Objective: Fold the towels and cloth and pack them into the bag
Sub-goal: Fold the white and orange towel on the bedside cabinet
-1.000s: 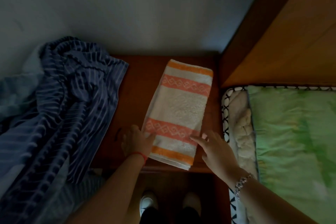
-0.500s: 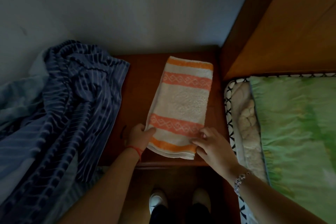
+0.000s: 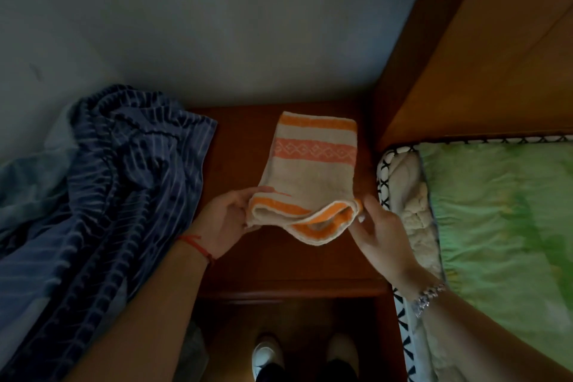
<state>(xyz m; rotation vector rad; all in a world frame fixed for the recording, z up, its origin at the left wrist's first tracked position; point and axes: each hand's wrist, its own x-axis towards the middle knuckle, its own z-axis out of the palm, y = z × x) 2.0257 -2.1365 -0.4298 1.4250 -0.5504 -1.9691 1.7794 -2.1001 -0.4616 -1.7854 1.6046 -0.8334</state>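
Observation:
A cream towel point(image 3: 313, 164) with orange and pink bands lies on a small wooden nightstand point(image 3: 238, 149). Its near end is lifted off the wood and curls over toward the far end. My left hand point(image 3: 226, 220) pinches the near left corner, thumb on top. My right hand point(image 3: 379, 226) pinches the near right corner. A dark blue striped cloth point(image 3: 102, 189) lies crumpled at the left, draped over the nightstand's left edge. No bag is in view.
A bed with a green sheet point(image 3: 502, 220) and a black-and-white trimmed mattress edge point(image 3: 383, 177) stands at the right, under a wooden headboard point(image 3: 483, 56). A grey wall point(image 3: 248, 40) runs behind. My white shoes point(image 3: 266, 357) show below the nightstand's front edge.
Both hands went from resting at the towel's near corners to pinching them and have lifted the near end up and forward over the rest of the towel.

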